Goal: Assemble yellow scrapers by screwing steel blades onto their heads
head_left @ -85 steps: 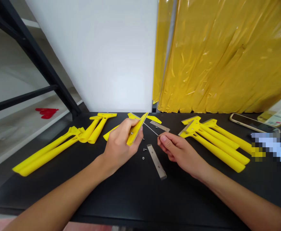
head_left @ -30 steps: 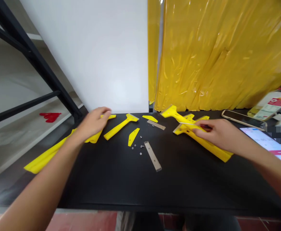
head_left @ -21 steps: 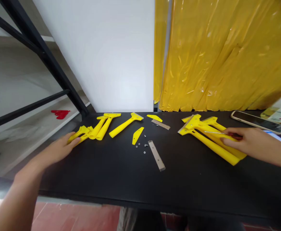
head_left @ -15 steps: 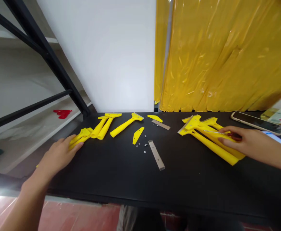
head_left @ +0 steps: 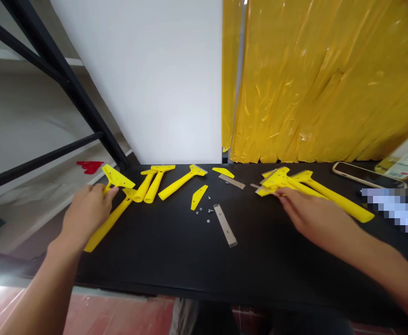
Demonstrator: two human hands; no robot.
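Note:
My left hand [head_left: 87, 211] is closed around a yellow scraper handle [head_left: 119, 178], its wide head raised with no blade visible on it. Beneath lies another yellow scraper [head_left: 111, 223]. At the right, my right hand [head_left: 304, 209] is closed on a slim screwdriver [head_left: 258, 187]; its thin metal shaft points left across a pile of yellow scrapers [head_left: 277, 177] fitted with blades, and its grip is hidden in my fingers. Loose between the hands are yellow cover plates [head_left: 199, 197], metal blades [head_left: 225, 225] and several small screws and nuts [head_left: 210, 211].
More yellow scrapers [head_left: 155, 184] lie at the back left, with one single scraper [head_left: 181, 184] beside them. A phone [head_left: 367, 179] and a white labelled container [head_left: 406, 158] occupy the back right. A black frame [head_left: 67, 79] and shelves stand at the left; yellow sheeting [head_left: 311, 83] hangs behind.
My left hand has lifted a scraper handle up from the left group. My right hand has moved left with the screwdriver, over the heads of the piled scrapers.

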